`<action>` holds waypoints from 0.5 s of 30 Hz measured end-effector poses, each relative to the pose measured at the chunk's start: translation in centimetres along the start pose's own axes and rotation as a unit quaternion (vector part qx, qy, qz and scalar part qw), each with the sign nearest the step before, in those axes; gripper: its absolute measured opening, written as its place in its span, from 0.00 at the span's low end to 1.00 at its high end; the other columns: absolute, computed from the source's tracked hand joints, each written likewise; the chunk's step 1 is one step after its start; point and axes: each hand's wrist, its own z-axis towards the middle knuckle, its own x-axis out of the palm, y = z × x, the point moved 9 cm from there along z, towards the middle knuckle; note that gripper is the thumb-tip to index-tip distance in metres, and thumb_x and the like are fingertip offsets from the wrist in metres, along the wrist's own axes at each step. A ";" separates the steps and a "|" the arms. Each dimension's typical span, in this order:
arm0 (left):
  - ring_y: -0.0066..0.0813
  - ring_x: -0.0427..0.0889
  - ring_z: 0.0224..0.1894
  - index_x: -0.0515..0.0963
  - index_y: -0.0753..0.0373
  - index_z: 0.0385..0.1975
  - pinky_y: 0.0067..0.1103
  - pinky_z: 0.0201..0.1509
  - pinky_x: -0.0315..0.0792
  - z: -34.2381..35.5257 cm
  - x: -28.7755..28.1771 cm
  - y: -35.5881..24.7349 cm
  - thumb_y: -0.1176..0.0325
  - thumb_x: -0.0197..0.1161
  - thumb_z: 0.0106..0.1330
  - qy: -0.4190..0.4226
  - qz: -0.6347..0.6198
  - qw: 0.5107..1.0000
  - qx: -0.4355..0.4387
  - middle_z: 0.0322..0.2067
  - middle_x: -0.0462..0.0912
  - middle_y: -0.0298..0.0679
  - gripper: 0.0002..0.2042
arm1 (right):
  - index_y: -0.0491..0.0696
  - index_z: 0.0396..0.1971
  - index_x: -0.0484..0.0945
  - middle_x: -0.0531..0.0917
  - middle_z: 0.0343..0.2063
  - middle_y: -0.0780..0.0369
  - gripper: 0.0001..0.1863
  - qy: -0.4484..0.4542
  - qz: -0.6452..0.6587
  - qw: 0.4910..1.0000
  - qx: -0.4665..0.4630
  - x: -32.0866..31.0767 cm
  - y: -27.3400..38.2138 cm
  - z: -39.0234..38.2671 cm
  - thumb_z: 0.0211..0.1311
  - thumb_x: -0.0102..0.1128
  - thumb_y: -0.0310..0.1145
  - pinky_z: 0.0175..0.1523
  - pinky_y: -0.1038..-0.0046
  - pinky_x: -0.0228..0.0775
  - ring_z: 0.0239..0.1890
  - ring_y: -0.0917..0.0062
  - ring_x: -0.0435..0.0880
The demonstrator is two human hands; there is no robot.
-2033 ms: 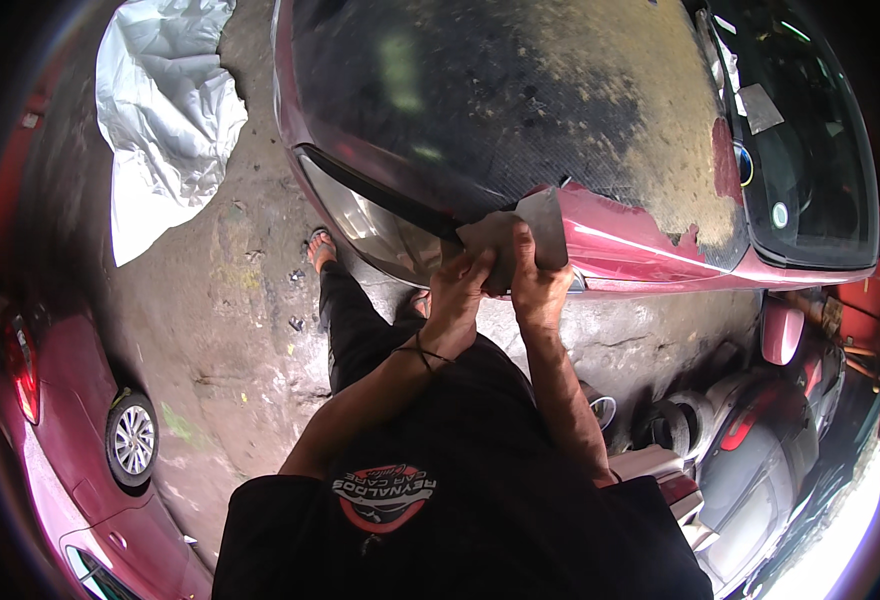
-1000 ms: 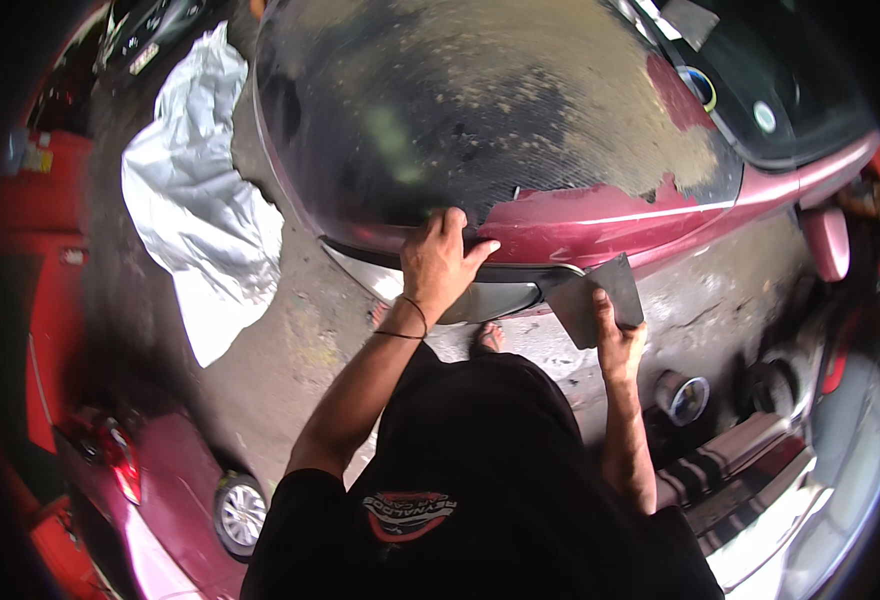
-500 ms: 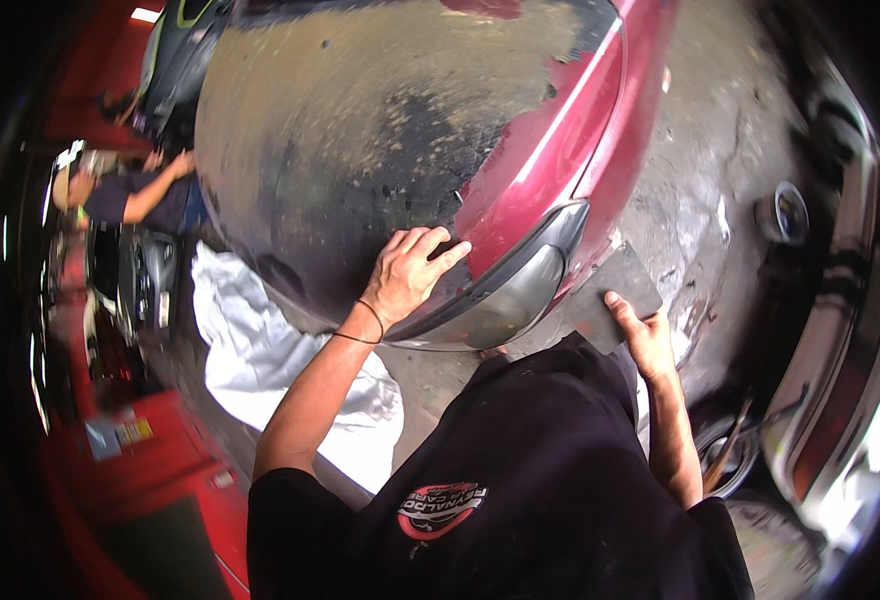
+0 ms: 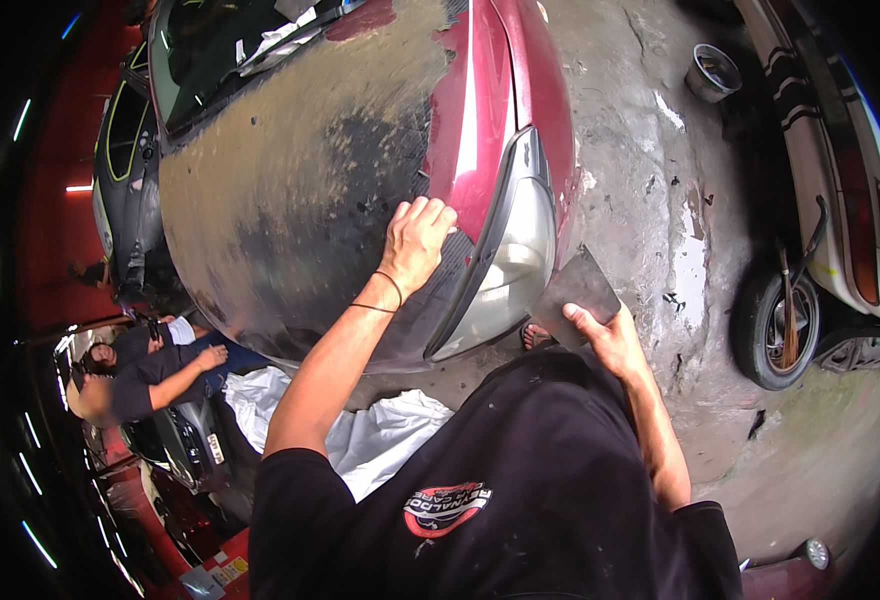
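Observation:
My left hand [image 4: 417, 242] is at the front of a car hood [image 4: 270, 200], right by the ragged edge where glossy red paint [image 4: 468, 150] gives way to bare dark and tan surface. Its fingers are curled together, and whatever they pinch is hidden. In my right hand [image 4: 608, 335] I hold a thin, flat, dark grey scraper plate [image 4: 580, 288], thumb on its upper face. The plate is beside the headlight [image 4: 520, 240], over the floor.
A white sheet [image 4: 385, 440] lies below the bumper. At left, a person [image 4: 165, 375] in dark clothes is near the car, with another behind. A bucket [image 4: 712, 73], a wheel [image 4: 778, 330] with a brush, and a white vehicle [image 4: 850, 180] stand at right.
My view has swung, so the car sits farther left and more of the floor shows. The fingers of my left hand, spread earlier, have curled in. My right hand still holds the scraper plate.

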 end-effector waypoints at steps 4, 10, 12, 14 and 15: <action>0.40 0.81 0.43 0.78 0.59 0.38 0.35 0.48 0.73 -0.6 -0.1 -0.1 0.77 0.70 0.64 -0.009 -0.010 1.000 0.003 0.38 0.79 0.36 0.08 | 0.43 0.59 0.77 0.88 0.48 0.60 0.25 -0.013 -0.048 0.996 -0.078 -0.2 1.0 3.1 0.70 0.76 0.36 0.57 0.68 0.80 0.48 0.77 0.85; 0.43 0.83 0.46 0.82 0.61 0.44 0.35 0.49 0.77 -1.3 -0.6 -0.2 0.77 0.72 0.62 -0.047 -0.038 0.998 0.019 0.41 0.81 0.40 0.12 | 0.42 0.54 0.84 0.88 0.46 0.66 0.15 0.123 0.067 0.988 -0.065 0.0 1.4 8.3 0.79 0.63 0.37 0.58 0.73 0.76 0.48 0.83 0.84; 0.42 0.84 0.46 0.82 0.61 0.43 0.35 0.50 0.77 -1.5 -0.6 -0.1 0.77 0.72 0.62 -0.050 -0.049 0.997 0.029 0.40 0.81 0.39 0.11 | 0.43 0.51 0.86 0.89 0.44 0.65 0.15 0.105 0.065 0.991 -0.050 0.7 0.1 10.4 0.79 0.61 0.39 0.57 0.75 0.75 0.46 0.83 0.84; 0.42 0.84 0.45 0.82 0.61 0.42 0.35 0.50 0.77 -1.7 -0.5 0.1 0.76 0.72 0.63 -0.049 -0.061 0.996 0.039 0.39 0.81 0.39 0.09 | 0.43 0.47 0.88 0.89 0.42 0.65 0.17 0.052 0.021 0.998 -0.034 2.2 -2.0 12.7 0.79 0.59 0.41 0.55 0.75 0.76 0.44 0.83 0.84; 0.42 0.84 0.45 0.82 0.60 0.41 0.35 0.50 0.77 -1.8 -0.4 0.2 0.76 0.71 0.63 -0.053 -0.053 0.997 0.037 0.39 0.81 0.39 0.09 | 0.42 0.44 0.90 0.90 0.36 0.65 0.20 0.126 0.008 0.992 0.015 4.9 -0.4 11.5 0.78 0.60 0.46 0.51 0.72 0.78 0.40 0.80 0.86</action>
